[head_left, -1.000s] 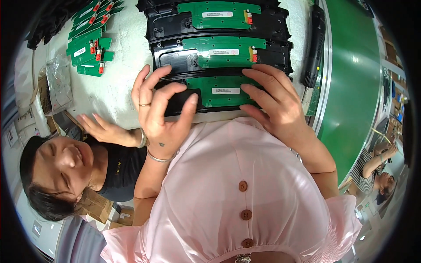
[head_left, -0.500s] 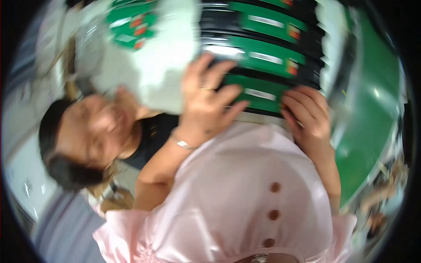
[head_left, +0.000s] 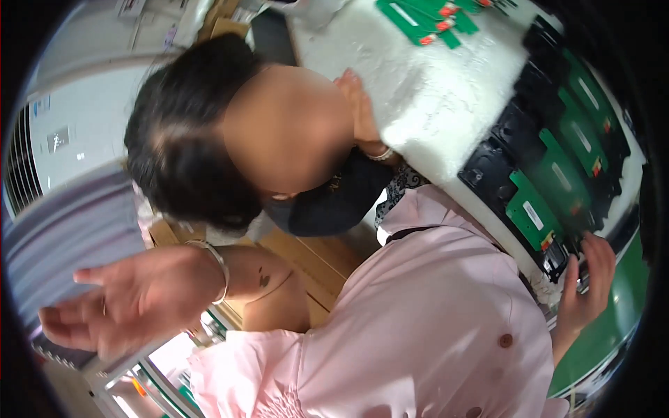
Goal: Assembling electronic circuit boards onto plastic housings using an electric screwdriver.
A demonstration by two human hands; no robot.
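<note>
My left hand (head_left: 150, 299) is raised at the lower left, palm showing and fingers spread, holding nothing; a bracelet circles its wrist. At the right, my right hand (head_left: 589, 285) is at the near corner of the row of black plastic housings. Its thumb and fingers bend around a small dark, shiny piece (head_left: 584, 273), too hidden to name. The black housings (head_left: 488, 164) lie side by side on white foam, each with a green circuit board (head_left: 527, 209) bearing a white label and an orange-red part at one end.
A person (head_left: 195, 132) in a black top leans in close on my left, with one hand (head_left: 359, 104) at the edge of the white foam sheet (head_left: 418, 104). More green boards (head_left: 425, 19) with red parts lie at the far side. A green surface (head_left: 620, 313) extends beyond my right hand.
My left hand has left the boards and swung far out to the lower left. The view has turned left, so the housings now show at the right. My right hand stays by them.
</note>
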